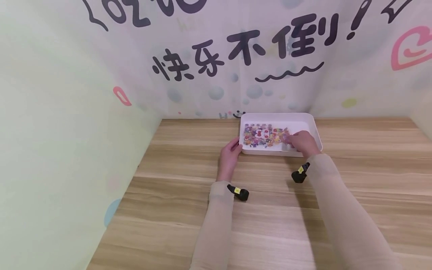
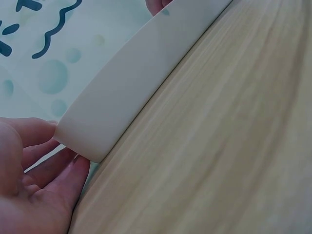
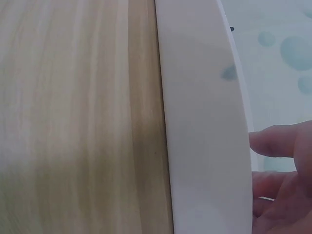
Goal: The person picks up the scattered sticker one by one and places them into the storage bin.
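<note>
Fingers of right hand (image 1: 302, 143) hidden inside tray (image 1: 312, 123).

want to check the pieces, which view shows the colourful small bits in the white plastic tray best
The head view: the colourful small bits lie in plain sight inside the white plastic tray. Both wrist views show only the tray's outer wall, none of the bits.

This looks like a small staged booth rather than a lived-in room: a printed backdrop (image 1: 236, 56) with large cartoon Chinese lettering, bubbles and pink hearts fills the upper frame, pale green side panels (image 1: 60, 150) close in left, and a wood-grain surface (image 1: 270, 210) spans the bottom.
</note>
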